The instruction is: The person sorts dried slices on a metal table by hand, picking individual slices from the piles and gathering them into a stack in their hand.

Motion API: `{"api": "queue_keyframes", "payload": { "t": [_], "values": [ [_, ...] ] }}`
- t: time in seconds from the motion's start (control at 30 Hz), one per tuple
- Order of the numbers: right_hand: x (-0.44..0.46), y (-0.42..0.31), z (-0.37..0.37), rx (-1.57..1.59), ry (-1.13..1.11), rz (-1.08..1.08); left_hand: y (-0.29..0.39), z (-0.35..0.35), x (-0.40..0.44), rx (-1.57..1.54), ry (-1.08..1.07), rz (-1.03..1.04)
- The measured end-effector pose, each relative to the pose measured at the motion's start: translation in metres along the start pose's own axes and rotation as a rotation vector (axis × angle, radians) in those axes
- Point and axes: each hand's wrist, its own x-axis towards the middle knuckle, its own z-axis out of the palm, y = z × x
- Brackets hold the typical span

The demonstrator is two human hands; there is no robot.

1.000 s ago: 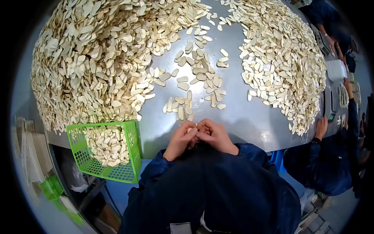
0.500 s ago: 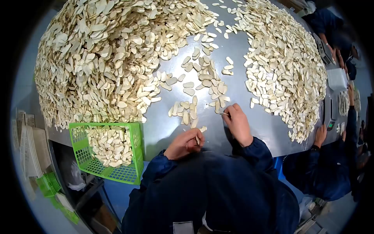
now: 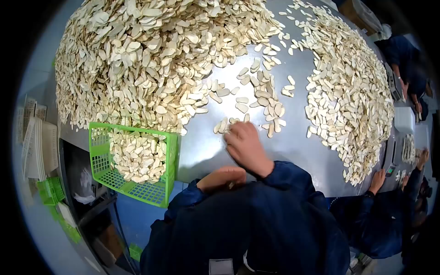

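Pale, flat, dried-looking oval slices lie on the metal table (image 3: 197,153) in heaps and loose groups. My right hand (image 3: 249,147) reaches over a small group of slices (image 3: 222,125), its fingers bent and pressed together. Its fingertips touch down at that group, and what they grip is hidden. Close to my body at the table's front edge, my left hand (image 3: 221,178) is curled closed, with a bit of a pale slice showing beneath its fingers. A looser cluster of slices (image 3: 265,94) lies beyond my right hand.
A large heap of slices (image 3: 137,59) covers the left side, another heap (image 3: 348,101) the right. A green plastic basket (image 3: 172,158) partly filled with slices sits at the left front edge. At the right, co-workers' hands (image 3: 377,181) are near a scale (image 3: 390,158).
My right hand has moved left onto the small group of slices. My left hand has drawn down toward my body. The whole view has shifted slightly.
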Motion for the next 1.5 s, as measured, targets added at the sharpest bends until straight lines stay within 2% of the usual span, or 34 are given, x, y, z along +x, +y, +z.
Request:
{"api": "queue_keyframes", "payload": {
  "t": [0.03, 0.07, 0.13, 0.17, 0.2, 0.3, 0.37, 0.47, 0.57, 0.6, 0.63, 0.7, 0.8, 0.9, 0.93, 1.03, 1.17, 1.3, 1.43, 1.47, 1.5],
  "values": [
    [-0.004, -0.005, 0.013, -0.063, -0.023, -0.063, 0.005, 0.004, -0.003, 0.013, -0.011, -0.004],
    [-0.013, -0.008, 0.017, -0.08, -0.077, -0.073, 0.007, 0.008, -0.004, -0.054, 0.067, -0.041],
    [-0.033, -0.01, 0.012, -0.074, -0.135, -0.091, 0.012, -0.001, -0.002, -0.106, -0.063, 0.024],
    [-0.047, -0.004, 0.004, -0.099, -0.101, -0.055, 0.012, -0.006, 0.002, -0.135, -0.132, 0.054],
    [-0.061, 0.004, -0.006, -0.125, -0.069, -0.02, 0.004, -0.013, 0.009, -0.335, -0.257, 0.122],
    [-0.1, 0.05, -0.041, -0.231, 0.1, 0.152, 0.012, -0.01, 0.021, -0.383, -0.187, 0.087],
    [-0.114, 0.079, -0.072, -0.326, 0.205, 0.357, 0.007, -0.017, 0.042, -0.412, -0.27, 0.044],
    [-0.103, 0.099, -0.099, -0.49, 0.438, 0.435, 0.006, -0.014, 0.063, -0.46, -0.296, -0.034],
    [-0.063, 0.094, -0.093, -0.104, 0.451, 0.532, -0.005, -0.017, 0.076, -0.573, -0.35, -0.03],
    [-0.04, 0.081, -0.089, 0.142, 0.4, 0.689, -0.006, -0.02, 0.077, -0.554, -0.366, -0.034],
    [-0.025, 0.081, -0.081, 0.004, 0.317, 0.621, -0.004, -0.019, 0.076, -0.537, -0.348, -0.032],
    [0.001, 0.074, -0.068, -0.207, 0.328, 0.439, 0.003, -0.015, 0.074, -0.505, -0.314, -0.031],
    [0.009, 0.085, -0.056, -0.226, 0.224, 0.379, -0.001, -0.017, 0.079, -0.518, -0.339, -0.02],
    [-0.005, 0.121, -0.061, -0.293, 0.237, 0.422, -0.002, -0.017, 0.08, -0.527, -0.349, -0.007],
    [0.001, 0.108, -0.079, -0.386, 0.252, 0.432, -0.002, -0.017, 0.08, -0.539, -0.354, -0.018],
    [0.014, 0.095, -0.084, -0.349, 0.337, 0.314, -0.001, -0.016, 0.082, -0.551, -0.351, -0.038],
    [0.037, 0.078, -0.056, -0.236, 0.173, 0.407, 0.004, -0.013, 0.08, -0.499, -0.298, -0.043],
    [0.036, 0.094, -0.04, -0.273, 0.105, 0.328, 0.002, -0.014, 0.081, -0.514, -0.319, -0.042],
    [0.016, 0.085, -0.067, -0.03, -0.105, 0.223, -0.005, -0.019, 0.084, -0.561, -0.352, -0.033],
    [0.015, 0.078, -0.075, 0.161, -0.139, 0.303, -0.004, -0.018, 0.084, -0.547, -0.344, -0.03],
    [0.019, 0.076, -0.081, 0.152, -0.13, 0.328, -0.003, -0.018, 0.084, -0.532, -0.337, -0.029]
  ]
}}
